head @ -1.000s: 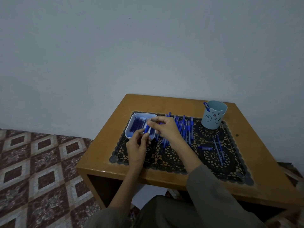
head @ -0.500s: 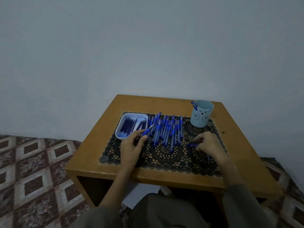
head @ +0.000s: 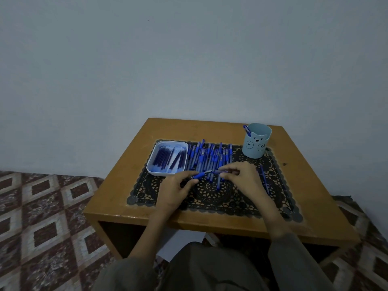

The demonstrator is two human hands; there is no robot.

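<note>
Blue pen (head: 198,175) pinched in the left hand (head: 174,189), thumb and forefinger curled round its rear half. The bare point sticks out to the right. The right hand (head: 243,178) faces it, fingertips curled and pinching a short blue piece (head: 222,171), likely a cap, though it is too small and dim to be sure. Both hands hover low over the black lace mat (head: 210,199) at the middle of the counter (head: 310,192), just in front of the pen pile (head: 210,155).

Key relation: the pen's long axis runs left to right, near level, with the tip rising a little toward the short blue piece. That piece lies just right of the tip, roughly on the same line. Cannot tell whether the two touch. The meeting point sits between the hands, neither one clearly nearer.

Judgement: the next move looks like a straight push together along that axis. The piece's open end must face left and stay in line, or the tip could catch on its rim.

Around: a white tray (head: 151,164) with dark refills (head: 165,157) sits just left of the pile. A light-blue bear cup (head: 255,143) stands at the mat's far right corner with one pen (head: 246,129) in it. A few loose pens (head: 265,181) lie on the mat beyond the right hand.
</note>
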